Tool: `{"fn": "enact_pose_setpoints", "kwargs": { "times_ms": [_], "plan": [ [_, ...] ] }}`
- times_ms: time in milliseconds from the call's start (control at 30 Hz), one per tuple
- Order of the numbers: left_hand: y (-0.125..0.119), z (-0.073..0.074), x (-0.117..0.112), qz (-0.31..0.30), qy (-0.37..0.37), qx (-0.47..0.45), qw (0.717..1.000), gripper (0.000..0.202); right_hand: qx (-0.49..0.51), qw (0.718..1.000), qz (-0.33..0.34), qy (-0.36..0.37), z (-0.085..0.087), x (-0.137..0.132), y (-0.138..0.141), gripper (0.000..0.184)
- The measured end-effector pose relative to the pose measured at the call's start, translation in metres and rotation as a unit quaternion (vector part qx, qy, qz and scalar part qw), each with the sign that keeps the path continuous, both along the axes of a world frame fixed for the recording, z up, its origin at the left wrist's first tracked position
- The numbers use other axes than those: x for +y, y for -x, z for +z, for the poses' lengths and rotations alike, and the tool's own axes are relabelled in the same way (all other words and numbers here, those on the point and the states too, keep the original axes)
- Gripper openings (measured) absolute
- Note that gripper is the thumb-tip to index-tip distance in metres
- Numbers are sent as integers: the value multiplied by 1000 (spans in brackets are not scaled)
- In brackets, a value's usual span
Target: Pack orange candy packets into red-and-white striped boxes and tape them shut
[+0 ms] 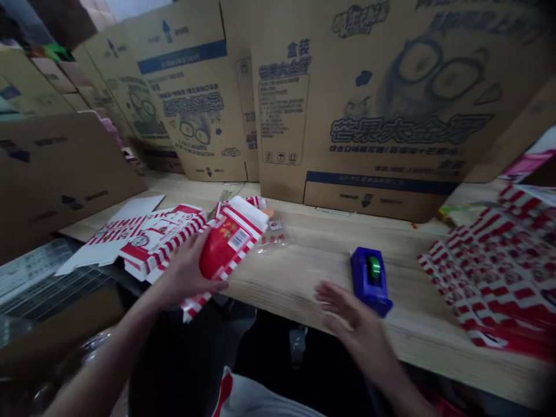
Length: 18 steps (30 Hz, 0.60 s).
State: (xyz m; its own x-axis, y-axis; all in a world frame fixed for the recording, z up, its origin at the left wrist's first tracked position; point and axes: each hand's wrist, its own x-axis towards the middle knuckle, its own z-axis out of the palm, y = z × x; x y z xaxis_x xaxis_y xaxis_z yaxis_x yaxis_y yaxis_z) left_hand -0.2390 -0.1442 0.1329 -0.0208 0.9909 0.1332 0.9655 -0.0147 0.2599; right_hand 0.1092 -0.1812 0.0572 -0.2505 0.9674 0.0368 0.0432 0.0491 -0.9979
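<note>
My left hand [187, 272] is closed round a red-and-white striped carton [230, 240] with a barcode label, held tilted over the front edge of the wooden table [304, 272]. My right hand [354, 324] hovers open, fingers stretched out flat and blurred by motion, just left of a blue tape dispenser [370, 280] with a green roll. It holds nothing.
Flat striped cartons [147, 237] lie left of the held one; a larger pile [495, 272] covers the table's right end. A small clear bag [273, 234] lies behind the carton. Big printed cardboard boxes [369, 116] wall the back, and another box [56, 174] stands at left.
</note>
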Motion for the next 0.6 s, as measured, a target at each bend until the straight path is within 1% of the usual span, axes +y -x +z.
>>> {"fn": "enact_pose_setpoints", "kwargs": {
  "times_ms": [67,100,133,167,200,267,333,400,433,500,567,600],
  "plan": [
    [-33,-13,-18,-84,-7,-36,996,123,111,992,55,35,-4,2,31,69],
    [-47,-22,-25,-109,-3,-57,992,124,164,981,85,50,-6,4,45,73],
    [-61,-33,-30,-128,-1,-80,989,123,205,971,107,61,-7,6,57,71],
    [-73,-43,-34,-138,-2,-104,985,122,227,965,113,66,-8,7,64,65],
    [-83,-53,-36,-143,-6,-128,981,121,236,963,107,70,-9,7,69,57],
    [-101,-69,-38,-146,-23,-173,974,120,237,966,66,80,-13,5,67,45],
    [-113,-77,-37,-142,-32,-224,964,120,234,968,26,91,-18,1,57,47],
    [-119,-79,-35,-119,-15,-295,948,117,227,969,-10,100,-22,-2,43,51],
    [-120,-78,-34,-103,5,-338,935,110,219,970,-34,103,-25,-3,37,49],
    [-120,-76,-31,-74,57,-427,900,86,188,973,-77,109,-30,-3,25,40],
    [-120,-76,-30,-56,115,-517,846,53,154,976,-104,111,-35,-3,15,31],
    [-121,-77,-30,-46,140,-559,816,40,141,978,-111,108,-37,-2,12,29]
  ]
}}
